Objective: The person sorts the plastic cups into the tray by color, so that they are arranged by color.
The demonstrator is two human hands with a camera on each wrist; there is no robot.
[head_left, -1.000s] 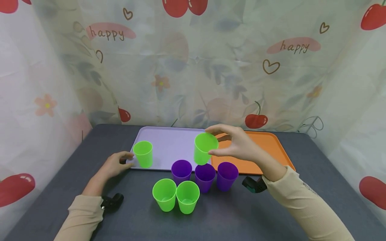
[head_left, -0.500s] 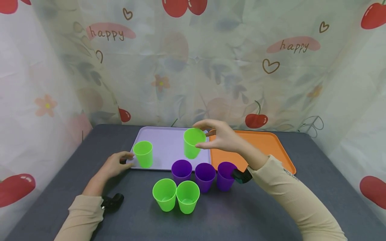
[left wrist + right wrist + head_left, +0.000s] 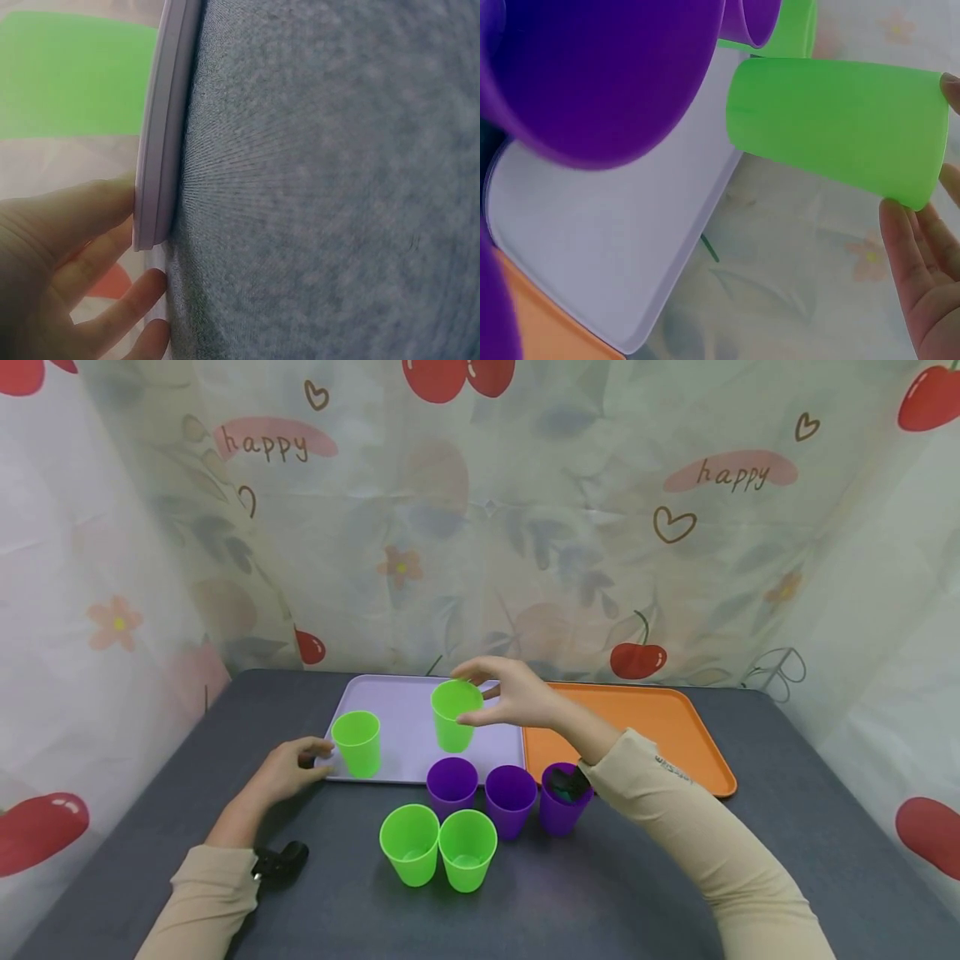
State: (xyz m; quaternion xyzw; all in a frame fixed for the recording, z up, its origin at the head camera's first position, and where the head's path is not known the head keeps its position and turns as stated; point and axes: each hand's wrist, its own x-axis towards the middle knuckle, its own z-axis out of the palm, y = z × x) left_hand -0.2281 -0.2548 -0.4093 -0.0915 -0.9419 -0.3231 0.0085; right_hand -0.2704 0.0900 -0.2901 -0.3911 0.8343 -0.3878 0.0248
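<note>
My right hand grips a green cup near its rim, thumb on the near side and fingers on the far side. The cup is upright over the lilac tray. At that tray's front left corner lies my left hand, its fingertips against the edge, as the left wrist view shows. Another green cup stands on the tray close beside it. In front of the trays are several purple cups, with two green cups standing side by side nearer me.
An orange tray adjoins the lilac one on the right. Patterned cloth hangs behind and at both sides of the dark table. My right wrist camera overlaps the rightmost purple cup in the head view.
My right hand has carried the green cup leftward, from above the seam between the trays to over the lilac tray. My left hand has stayed at the tray corner.
</note>
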